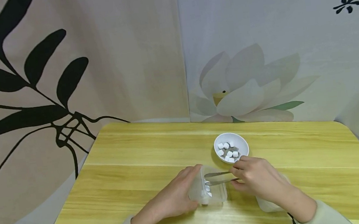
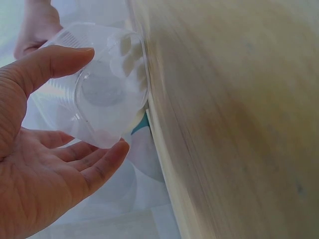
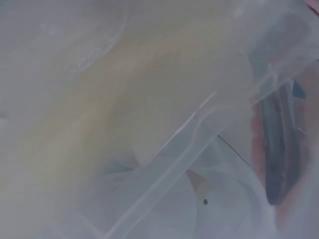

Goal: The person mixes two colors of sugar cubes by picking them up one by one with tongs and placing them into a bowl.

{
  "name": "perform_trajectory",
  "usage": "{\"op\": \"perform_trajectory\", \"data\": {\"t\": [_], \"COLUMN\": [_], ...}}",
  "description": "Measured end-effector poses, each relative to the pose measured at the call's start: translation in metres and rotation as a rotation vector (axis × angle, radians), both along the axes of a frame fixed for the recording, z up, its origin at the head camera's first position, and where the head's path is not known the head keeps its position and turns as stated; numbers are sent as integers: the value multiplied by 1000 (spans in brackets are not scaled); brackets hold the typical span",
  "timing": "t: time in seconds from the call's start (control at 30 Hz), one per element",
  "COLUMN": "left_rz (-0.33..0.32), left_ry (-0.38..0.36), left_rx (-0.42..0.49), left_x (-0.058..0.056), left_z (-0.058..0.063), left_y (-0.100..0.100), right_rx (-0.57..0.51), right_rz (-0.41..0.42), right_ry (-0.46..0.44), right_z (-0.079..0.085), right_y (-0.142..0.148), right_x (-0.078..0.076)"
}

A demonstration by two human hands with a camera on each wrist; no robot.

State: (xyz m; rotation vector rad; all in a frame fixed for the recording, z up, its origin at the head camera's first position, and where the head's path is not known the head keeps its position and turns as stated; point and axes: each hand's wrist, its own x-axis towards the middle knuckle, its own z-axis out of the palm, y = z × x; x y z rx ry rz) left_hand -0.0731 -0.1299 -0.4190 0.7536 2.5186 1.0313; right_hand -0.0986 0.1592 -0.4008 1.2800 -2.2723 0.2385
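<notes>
My left hand [image 1: 177, 193] grips a clear plastic container [image 1: 220, 195] tipped on its side, its mouth facing right. In the left wrist view, the thumb is on one side of the container [image 2: 102, 119] and the fingers on the other. Small white cubes [image 1: 208, 189] lie inside it. My right hand [image 1: 263, 178] pinches metal tongs [image 1: 216, 174], whose tips reach into the container among the cubes. Behind the right hand stands a white bowl [image 1: 216, 148] with several white cubes [image 1: 229, 154] in it. The right wrist view is mostly veiled by blurred translucent plastic, with the tongs [image 3: 281, 149] at its right.
A translucent lid-like piece [image 1: 266, 205] lies on the wooden table [image 1: 137, 150], partly hidden under my right forearm. Past the table's far edge hangs a curtain [image 1: 140, 57] printed with leaves and a flower.
</notes>
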Motion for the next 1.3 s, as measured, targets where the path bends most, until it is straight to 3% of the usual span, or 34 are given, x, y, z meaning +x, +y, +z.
{"op": "perform_trajectory", "data": {"t": [0.57,0.77,0.93,1.3], "left_rz": [3,10,6,9], "left_ry": [-19,-34,-31,-2], "left_rx": [-3,-2,-5,0], "left_x": [1,1,1,0], "left_z": [-1,-1,-1,-2], "left_y": [0,0,0,0], "right_rx": [50,-1,-64,-193], "right_rz": [13,27,53,-30], "right_ry": [-20,-39,-3,-14], "right_z": [-2,4,12,36], "right_y": [-3,3,8,27], "right_x": [0,3,5,5]}}
